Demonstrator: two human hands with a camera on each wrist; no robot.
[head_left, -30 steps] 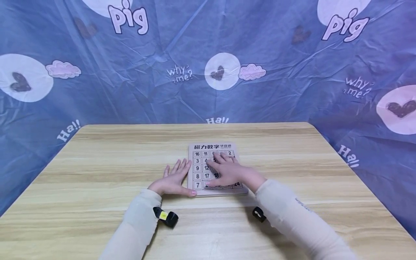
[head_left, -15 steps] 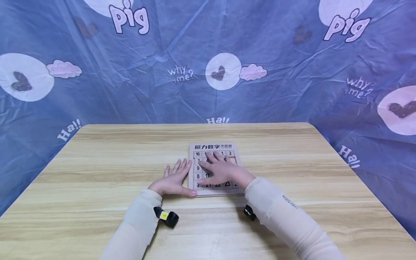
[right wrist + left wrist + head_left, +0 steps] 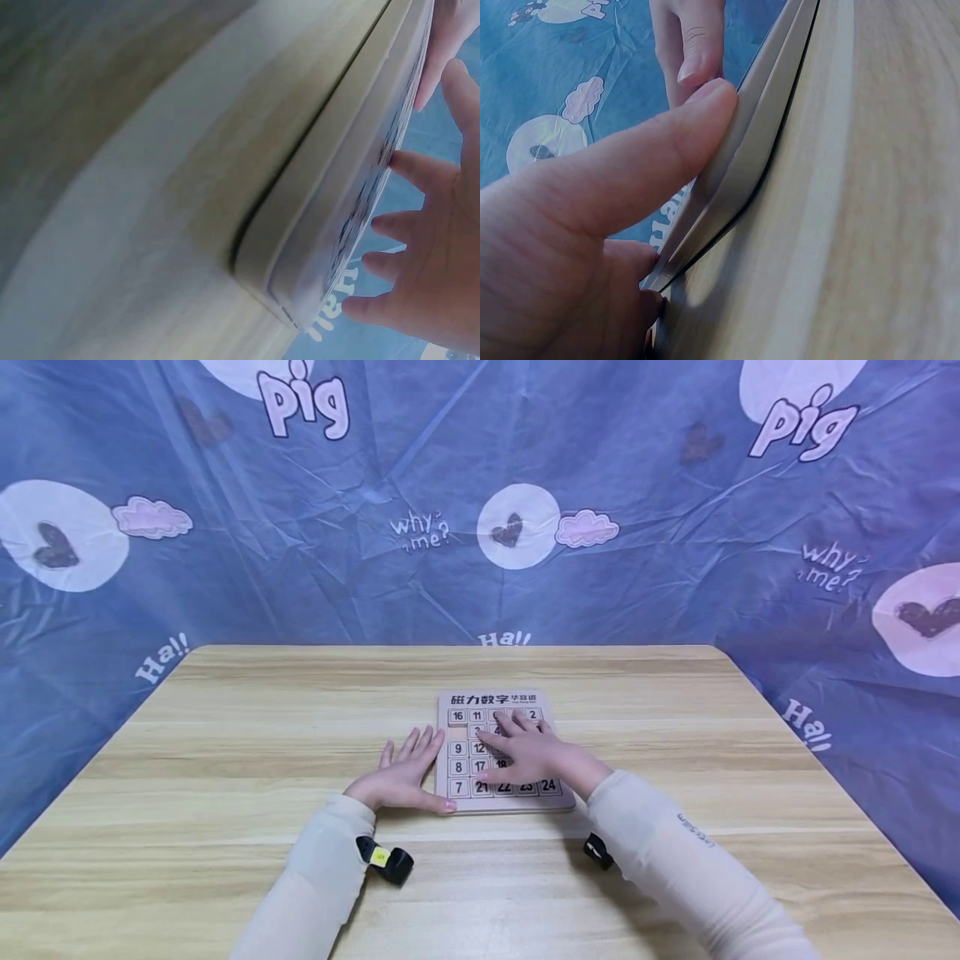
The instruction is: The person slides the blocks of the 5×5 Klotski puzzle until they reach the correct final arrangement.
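Note:
A pale number slide puzzle (image 3: 517, 805) lies flat on the table, with Chinese lettering across its top. My left hand (image 3: 401, 779) lies along its left side, fingers straight, thumb on the near left corner; the left wrist view has that thumb (image 3: 660, 154) over the board's edge. Spread over the tiles is my right hand (image 3: 531, 755), covering many on the right half. In the second row a bare slot (image 3: 457, 734) shows at the left end, and the tile marked 3 (image 3: 477, 732) sits beside it. In the right wrist view fingertips (image 3: 409, 165) reach the puzzle's face.
The wooden table (image 3: 300, 693) carries the puzzle near its middle. A blue printed curtain (image 3: 315, 568) hangs behind and at both sides. A small black wrist camera (image 3: 392, 863) sits at my left cuff, another (image 3: 597, 852) at my right.
My right hand went left across the board, then back right. The second row's tiles slid right, so its bare slot moved from the right end to the left. My left hand stayed put.

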